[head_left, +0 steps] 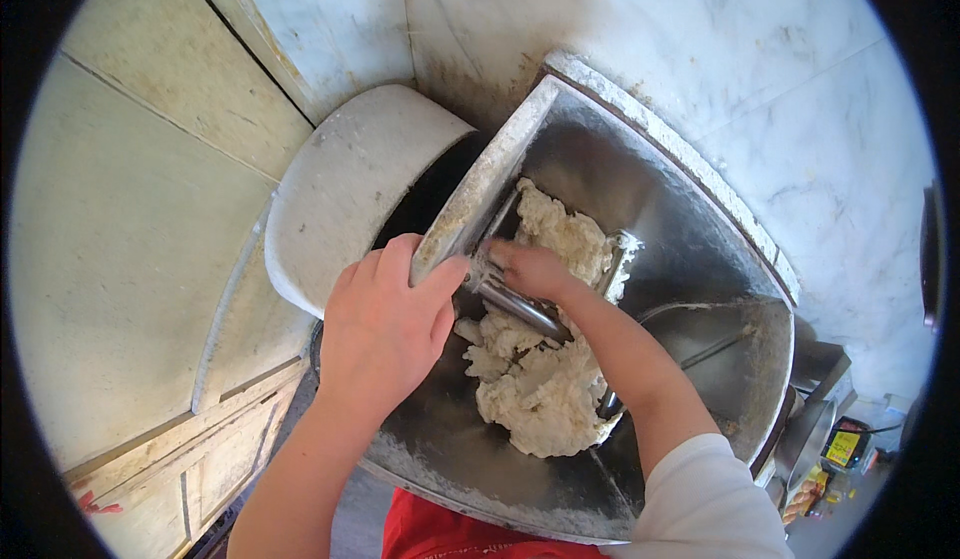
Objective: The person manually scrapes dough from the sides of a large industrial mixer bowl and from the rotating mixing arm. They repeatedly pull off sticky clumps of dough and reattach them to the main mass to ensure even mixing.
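Observation:
Before me stands a metal dough mixer trough (697,259), its walls crusted with flour. My left hand (386,311) grips the top of its left side rim (487,176), thumb on the inner side. Inside the trough, my right hand (534,270) reaches to the inner left wall, close to the end of a shiny metal mixing bar (525,310). Its fingertips are blurred, so whether they hold anything is unclear. A large rough lump of pale dough (544,401) lies below the bar. More dough (562,232) clings to the frame of the mixing paddle above my right hand.
A rounded metal housing (360,161) adjoins the trough on the left. Marble-patterned wall panels (675,26) rise behind it, and pale cabinet panels (142,221) stand at left. Past the trough's right end are a metal pan (806,443) and a dark container with a yellow label (844,443).

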A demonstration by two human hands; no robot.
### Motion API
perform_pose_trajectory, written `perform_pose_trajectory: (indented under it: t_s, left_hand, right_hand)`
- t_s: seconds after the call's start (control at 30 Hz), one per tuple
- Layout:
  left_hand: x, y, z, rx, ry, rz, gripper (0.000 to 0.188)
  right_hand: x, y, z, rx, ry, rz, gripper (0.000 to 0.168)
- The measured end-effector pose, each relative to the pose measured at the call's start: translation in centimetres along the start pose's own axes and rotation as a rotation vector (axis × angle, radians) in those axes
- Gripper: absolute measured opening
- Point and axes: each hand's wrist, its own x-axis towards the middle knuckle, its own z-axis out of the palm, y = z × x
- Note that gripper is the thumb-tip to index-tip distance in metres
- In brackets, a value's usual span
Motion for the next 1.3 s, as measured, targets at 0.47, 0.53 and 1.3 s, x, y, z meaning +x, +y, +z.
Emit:
perform_pose_trajectory:
  t_s: [0.47,0.53,1.3]
  left_hand:
    - [-0.2,0.0,-0.3,0.039,-0.04,-0.026,0.026]
    - [-0.1,0.0,0.1,0.018,-0.044,-0.019,0.026]
    - [-0.2,0.0,-0.1,0.031,-0.04,-0.009,0.026]
  right_hand:
    - [2.5,-0.7,2.6,-0.234,0.274,0.25,0.031]
    - [2.4,-1.2,3.7,-0.236,0.308,0.183,0.032]
    - [0.6,-3.2,4.1,-0.081,0.295,-0.035,0.023]
